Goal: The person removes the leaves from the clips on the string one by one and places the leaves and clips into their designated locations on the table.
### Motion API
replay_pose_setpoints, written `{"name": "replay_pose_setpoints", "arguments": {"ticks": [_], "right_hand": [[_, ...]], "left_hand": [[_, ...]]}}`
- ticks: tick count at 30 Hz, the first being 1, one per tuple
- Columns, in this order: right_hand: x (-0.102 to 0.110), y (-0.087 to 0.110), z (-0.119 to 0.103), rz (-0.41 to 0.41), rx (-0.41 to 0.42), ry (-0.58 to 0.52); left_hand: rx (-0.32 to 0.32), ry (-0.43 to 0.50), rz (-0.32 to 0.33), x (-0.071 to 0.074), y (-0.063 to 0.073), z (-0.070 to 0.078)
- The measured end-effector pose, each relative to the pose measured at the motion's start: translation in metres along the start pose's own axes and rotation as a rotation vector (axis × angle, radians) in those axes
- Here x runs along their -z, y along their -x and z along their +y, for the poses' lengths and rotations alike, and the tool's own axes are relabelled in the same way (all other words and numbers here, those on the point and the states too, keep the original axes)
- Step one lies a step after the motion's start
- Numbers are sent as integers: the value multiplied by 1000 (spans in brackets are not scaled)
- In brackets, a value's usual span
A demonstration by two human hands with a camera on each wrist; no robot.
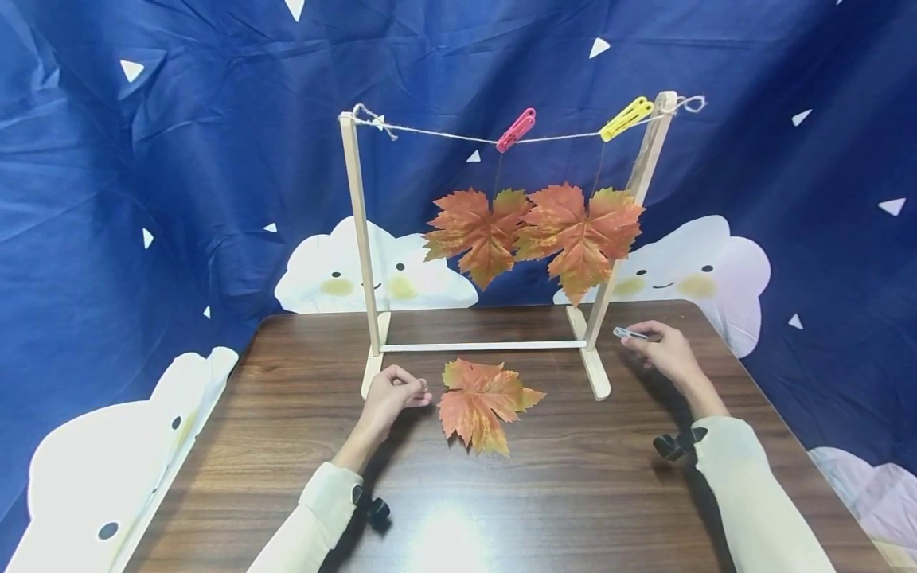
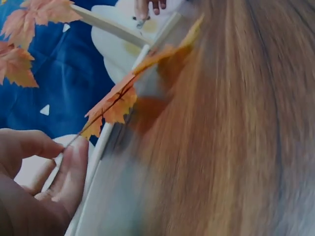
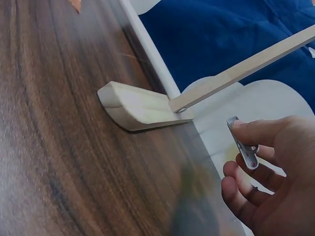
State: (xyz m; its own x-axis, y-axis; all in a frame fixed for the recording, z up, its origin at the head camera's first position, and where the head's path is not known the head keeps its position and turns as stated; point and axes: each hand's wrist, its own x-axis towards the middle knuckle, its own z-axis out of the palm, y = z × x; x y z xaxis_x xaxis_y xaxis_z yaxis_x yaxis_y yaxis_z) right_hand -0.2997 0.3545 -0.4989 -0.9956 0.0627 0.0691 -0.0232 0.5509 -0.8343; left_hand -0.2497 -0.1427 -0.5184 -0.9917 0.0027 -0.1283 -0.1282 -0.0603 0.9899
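Note:
My left hand [image 1: 392,399] pinches the thin stem of an orange maple leaf [image 1: 483,404] between thumb and fingertips. In the left wrist view that leaf [image 2: 115,101] tilts up off the tabletop, seen nearly edge-on. Right of the wooden stand, my right hand [image 1: 668,350] holds a grey clothespin [image 1: 629,333]. The right wrist view shows this clothespin [image 3: 242,145] between thumb and fingers, clear of the table. Two more maple leaves hang from the string: one [image 1: 481,235] under a pink clothespin [image 1: 516,130], the other [image 1: 582,235] under a yellow clothespin [image 1: 626,119].
The wooden stand [image 1: 363,231] rises at the back of the brown table [image 1: 559,493], its string [image 1: 444,134] tied across both post tops. A low white crossbar [image 1: 480,346] joins its feet. Behind hangs a blue cloth [image 1: 215,119] with white clouds.

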Motion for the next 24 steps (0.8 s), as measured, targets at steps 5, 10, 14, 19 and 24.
{"name": "replay_pose_setpoints", "arguments": {"ticks": [5,10,14,19,24], "right_hand": [[-2,-3,2,-4,15,45],[-5,-7,8,9,-5,122],[-8,-9,13,31,-17,178],[-11,-11,16,55,5,263],[-14,-13,18,86,17,304]], "left_hand": [[-82,-464,2,5,2,2],[-220,-779,-61,9,4,4],[-267,-891,-95,10,4,3],[-317,-1007,-98,9,2,-1],[-377,-1072,-113,8,0,-6]]}}
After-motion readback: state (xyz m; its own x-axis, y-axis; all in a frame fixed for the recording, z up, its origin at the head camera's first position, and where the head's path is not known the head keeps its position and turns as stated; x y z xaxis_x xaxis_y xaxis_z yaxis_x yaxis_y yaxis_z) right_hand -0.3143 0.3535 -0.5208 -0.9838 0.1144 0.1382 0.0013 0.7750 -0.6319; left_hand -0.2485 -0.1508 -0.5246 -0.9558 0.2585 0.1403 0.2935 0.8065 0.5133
